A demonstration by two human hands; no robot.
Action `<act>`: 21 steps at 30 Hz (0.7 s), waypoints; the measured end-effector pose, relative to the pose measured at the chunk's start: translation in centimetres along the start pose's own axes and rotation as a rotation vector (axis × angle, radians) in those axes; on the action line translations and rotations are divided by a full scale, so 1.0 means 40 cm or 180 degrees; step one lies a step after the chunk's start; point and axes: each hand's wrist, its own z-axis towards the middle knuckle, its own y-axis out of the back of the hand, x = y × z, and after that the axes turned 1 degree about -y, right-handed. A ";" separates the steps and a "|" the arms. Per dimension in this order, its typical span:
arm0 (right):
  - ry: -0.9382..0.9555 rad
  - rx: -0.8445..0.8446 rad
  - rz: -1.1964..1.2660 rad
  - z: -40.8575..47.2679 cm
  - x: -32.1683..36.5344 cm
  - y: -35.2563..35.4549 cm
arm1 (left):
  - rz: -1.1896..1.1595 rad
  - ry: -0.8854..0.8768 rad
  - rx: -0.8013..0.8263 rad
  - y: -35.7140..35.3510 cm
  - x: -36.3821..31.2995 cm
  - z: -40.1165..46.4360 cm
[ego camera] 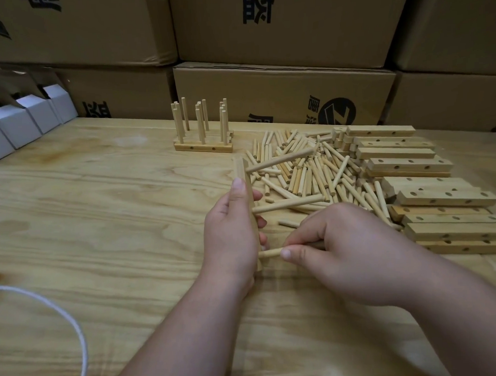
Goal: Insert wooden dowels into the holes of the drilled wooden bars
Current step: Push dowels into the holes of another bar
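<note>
While left hand (231,231) grips bar (248,193), right hand (337,249) pinches dowel (269,252)

**Desk layout**

On the desk (99,194), loose dowels (303,171) lie between the finished bars (203,145) at the back left and the stacked drilled bars (410,163) on the right. Cardboard boxes (285,98) stand behind; white boxes (19,124) far left.

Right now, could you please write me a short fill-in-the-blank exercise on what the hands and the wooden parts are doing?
1. The left hand grips a drilled bar that already carries ___ dowels pointing right.
2. The right hand pinches a third dowel at the bar's ___ end.
3. The finished bars with upright dowels stand ___ of the loose dowel pile.

Missing words: two; lower; left
</note>
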 end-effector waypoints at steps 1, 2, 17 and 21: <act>0.0001 -0.0021 -0.0003 0.000 0.001 -0.001 | -0.0006 -0.0010 -0.0019 0.000 0.000 0.000; -0.0003 -0.0030 0.0005 0.001 0.002 -0.001 | -0.0003 0.0000 -0.0027 0.000 0.000 0.000; 0.0020 0.0015 -0.0032 -0.002 0.010 -0.004 | -0.0051 0.0160 0.0084 0.004 -0.004 0.005; 0.0020 0.0075 0.0045 0.000 0.007 -0.003 | -0.0012 0.0222 0.0201 0.009 -0.001 0.010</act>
